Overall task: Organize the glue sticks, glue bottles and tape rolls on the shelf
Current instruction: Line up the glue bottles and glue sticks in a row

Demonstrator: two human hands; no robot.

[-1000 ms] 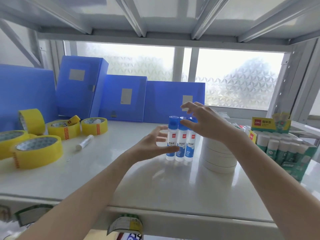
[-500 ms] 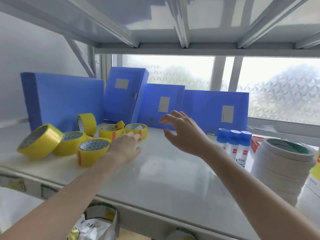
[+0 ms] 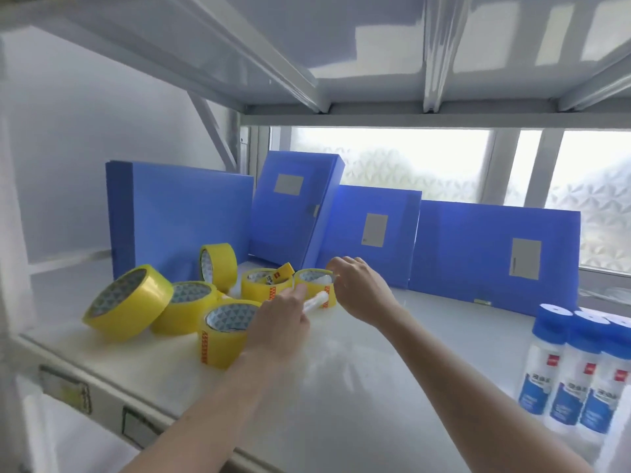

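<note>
On the glossy white shelf (image 3: 358, 387), 4 blue plastic file boxes (image 3: 491, 250) back 6 yellow tape rolls (image 3: 128, 302). The left hand (image 3: 278, 322) pinches a white glue stick (image 3: 316, 302) pointing toward the right hand (image 3: 358, 288), fingers curled at the far roll's rim (image 3: 316, 288).

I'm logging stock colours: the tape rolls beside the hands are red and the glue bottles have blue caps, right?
Not quite. The head view shows the tape rolls are yellow, not red. The glue bottles do have blue caps, and the left hand and right hand are beside the rolls.

Left hand (image 3: 280, 322) grips glue stick (image 3: 316, 301); right hand (image 3: 358, 288) at tape roll (image 3: 314, 285).
</note>
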